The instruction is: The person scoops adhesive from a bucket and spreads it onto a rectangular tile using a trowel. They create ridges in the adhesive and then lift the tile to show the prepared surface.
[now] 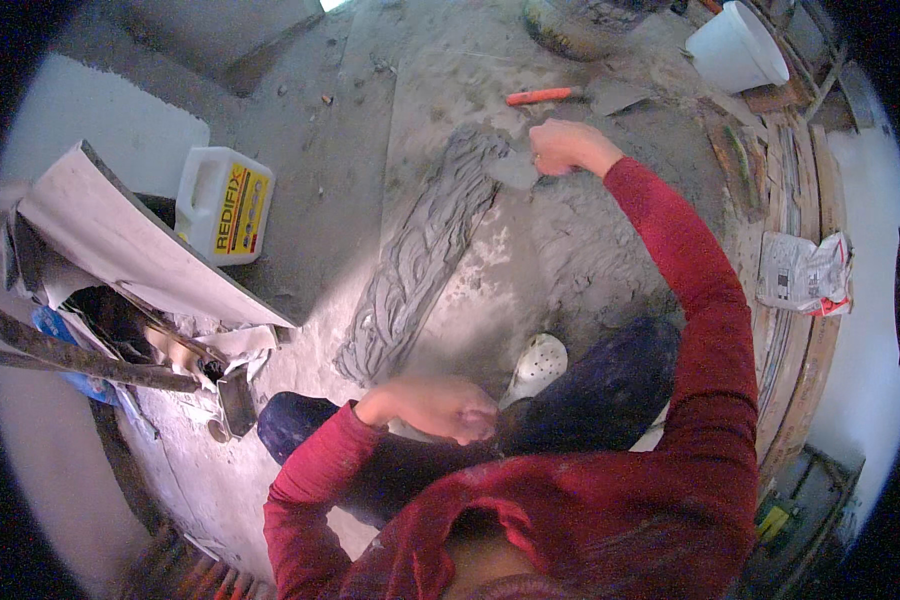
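Note:
My right hand is closed around a trowel, with the handle hidden in my fist. The trowel's grey blade touches the upper right edge of a long strip of wet grey mortar, ridged on top, on the floor. More grey mortar is spread to the right of the strip, below my right forearm. Over my lap, my left hand is curled closed; whatever it might hold is hidden. Beyond my right hand lies a second trowel with an orange handle and a grey blade.
At left stands a white jug with a yellow label, behind a curved pale panel. A white bucket and a dark round tub are at the far right. Wooden boards run along the right, carrying a crumpled bag.

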Demonstrator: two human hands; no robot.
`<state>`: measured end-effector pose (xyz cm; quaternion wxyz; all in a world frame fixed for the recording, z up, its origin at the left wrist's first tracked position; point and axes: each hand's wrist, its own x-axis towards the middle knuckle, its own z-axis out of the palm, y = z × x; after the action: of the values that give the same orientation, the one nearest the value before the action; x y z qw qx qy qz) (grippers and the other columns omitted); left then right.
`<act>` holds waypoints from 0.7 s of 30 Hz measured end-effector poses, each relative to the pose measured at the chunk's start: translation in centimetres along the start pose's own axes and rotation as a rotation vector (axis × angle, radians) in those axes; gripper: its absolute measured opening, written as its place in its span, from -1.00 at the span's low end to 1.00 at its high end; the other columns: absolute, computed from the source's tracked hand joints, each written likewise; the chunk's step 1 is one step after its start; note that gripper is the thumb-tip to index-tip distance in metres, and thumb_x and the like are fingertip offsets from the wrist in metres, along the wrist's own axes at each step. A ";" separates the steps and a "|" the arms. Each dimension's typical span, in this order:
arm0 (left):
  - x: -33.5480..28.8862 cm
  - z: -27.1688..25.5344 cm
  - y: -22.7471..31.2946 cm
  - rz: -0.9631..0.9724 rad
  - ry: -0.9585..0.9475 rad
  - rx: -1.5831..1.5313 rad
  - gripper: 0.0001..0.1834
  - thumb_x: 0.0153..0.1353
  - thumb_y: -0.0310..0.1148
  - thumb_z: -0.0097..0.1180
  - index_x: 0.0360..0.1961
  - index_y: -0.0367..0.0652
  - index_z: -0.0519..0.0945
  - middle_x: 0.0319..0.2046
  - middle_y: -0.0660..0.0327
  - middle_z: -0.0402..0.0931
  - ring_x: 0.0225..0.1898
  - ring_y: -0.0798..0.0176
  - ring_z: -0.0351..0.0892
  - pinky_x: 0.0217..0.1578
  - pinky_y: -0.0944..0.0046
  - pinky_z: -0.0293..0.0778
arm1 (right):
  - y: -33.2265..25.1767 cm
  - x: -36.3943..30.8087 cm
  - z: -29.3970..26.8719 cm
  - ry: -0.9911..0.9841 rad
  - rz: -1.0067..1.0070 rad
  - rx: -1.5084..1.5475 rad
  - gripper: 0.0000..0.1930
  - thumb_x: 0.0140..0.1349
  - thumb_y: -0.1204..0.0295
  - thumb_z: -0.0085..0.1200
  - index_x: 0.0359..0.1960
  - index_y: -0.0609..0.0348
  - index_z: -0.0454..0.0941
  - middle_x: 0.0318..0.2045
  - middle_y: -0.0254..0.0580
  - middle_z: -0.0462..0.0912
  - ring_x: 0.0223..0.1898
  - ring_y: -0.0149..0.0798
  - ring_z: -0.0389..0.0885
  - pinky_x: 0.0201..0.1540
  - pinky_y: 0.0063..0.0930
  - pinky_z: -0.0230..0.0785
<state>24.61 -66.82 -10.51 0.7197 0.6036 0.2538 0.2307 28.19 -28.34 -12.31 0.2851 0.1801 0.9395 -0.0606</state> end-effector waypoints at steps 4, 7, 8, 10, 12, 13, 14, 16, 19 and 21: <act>0.0 -0.2 0.0 -0.044 0.004 0.013 -0.81 0.26 -0.29 0.16 -0.23 -0.18 0.57 -0.45 0.18 0.51 -0.38 0.14 0.55 -0.33 0.11 0.43 | 2.9 -0.8 -0.9 0.067 0.205 -0.035 -0.73 0.05 0.42 0.10 -0.24 0.26 0.69 -0.22 0.16 0.73 -0.15 0.17 0.73 -0.14 0.03 0.57; -0.5 0.3 0.1 0.007 0.059 -0.015 -0.80 0.26 -0.28 0.17 -0.21 -0.18 0.57 -0.46 0.19 0.49 -0.40 0.14 0.53 -0.33 0.12 0.43 | 6.5 -4.7 -0.1 0.136 0.321 -0.007 -0.71 0.15 0.38 0.09 -0.12 0.19 0.66 -0.19 0.16 0.72 -0.12 0.17 0.71 -0.11 0.05 0.57; -0.6 0.4 -0.2 -0.031 0.057 -0.014 -0.80 0.27 -0.28 0.17 -0.20 -0.18 0.58 -0.45 0.19 0.50 -0.39 0.15 0.53 -0.33 0.14 0.43 | 8.1 -6.9 1.8 0.232 0.322 0.014 -0.70 0.19 0.35 0.07 -0.09 0.20 0.63 -0.21 0.16 0.71 -0.13 0.18 0.70 -0.11 0.07 0.56; -1.4 0.4 -1.0 -0.114 0.053 -0.006 -0.78 0.29 -0.28 0.17 -0.16 -0.20 0.58 -0.43 0.19 0.51 -0.39 0.17 0.53 -0.34 0.16 0.43 | 9.3 -11.4 7.8 0.407 0.386 0.123 -0.67 0.24 0.28 0.06 -0.05 0.20 0.60 -0.22 0.14 0.71 -0.16 0.21 0.69 -0.13 0.10 0.54; -2.2 -0.2 -1.3 -0.153 0.128 -0.044 -0.76 0.31 -0.27 0.17 -0.14 -0.22 0.59 -0.43 0.18 0.54 -0.40 0.22 0.53 -0.34 0.19 0.43 | 7.6 -14.5 11.2 0.444 0.477 0.185 -0.66 0.28 0.24 0.06 -0.02 0.18 0.58 -0.18 0.09 0.71 -0.16 0.20 0.69 -0.14 0.10 0.54; -2.6 -0.4 -1.2 -0.176 0.158 -0.070 -0.75 0.32 -0.26 0.18 -0.13 -0.22 0.59 -0.42 0.18 0.56 -0.40 0.25 0.54 -0.34 0.20 0.43 | 6.3 -15.2 12.0 0.383 0.517 0.169 -0.67 0.29 0.25 0.05 0.00 0.16 0.57 -0.13 0.05 0.70 -0.15 0.18 0.69 -0.14 0.09 0.54; -3.1 -0.9 -0.9 -0.206 0.184 -0.051 -0.74 0.33 -0.25 0.17 -0.14 -0.24 0.60 -0.43 0.18 0.57 -0.39 0.28 0.54 -0.34 0.21 0.44 | 5.7 -14.3 12.3 0.410 0.455 0.158 -0.68 0.30 0.26 0.04 0.00 0.15 0.57 -0.11 0.02 0.70 -0.13 0.15 0.69 -0.14 0.08 0.55; -3.7 -2.4 0.4 -0.263 0.234 -0.011 -0.71 0.36 -0.22 0.17 -0.14 -0.26 0.60 -0.43 0.20 0.61 -0.39 0.36 0.56 -0.33 0.25 0.46 | 4.8 -11.7 12.9 0.465 0.336 0.135 -0.69 0.32 0.30 0.02 0.02 0.12 0.57 -0.06 -0.03 0.68 -0.10 0.10 0.69 -0.13 0.05 0.55; -3.5 -2.4 -0.2 -0.330 0.340 -0.110 -0.70 0.42 -0.19 0.13 -0.16 -0.26 0.62 -0.45 0.29 0.62 -0.36 0.44 0.58 -0.29 0.32 0.50 | 7.5 -3.8 15.1 0.601 0.226 0.108 -0.71 0.33 0.32 0.01 0.03 0.07 0.56 -0.11 -0.10 0.66 -0.07 0.04 0.67 -0.11 0.02 0.54; -4.6 -1.8 -0.6 -0.371 0.412 -0.170 -0.72 0.44 -0.22 0.11 -0.16 -0.25 0.62 -0.44 0.32 0.62 -0.35 0.44 0.58 -0.28 0.35 0.50 | 7.4 1.3 13.9 0.628 0.183 0.142 -0.72 0.35 0.28 0.01 0.03 0.02 0.55 -0.14 -0.12 0.65 -0.07 0.05 0.66 -0.11 0.02 0.53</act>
<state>19.90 -68.52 -10.95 0.7309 0.4246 0.4806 0.2334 37.13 -24.05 -24.65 -0.0274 0.2931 0.9548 -0.0415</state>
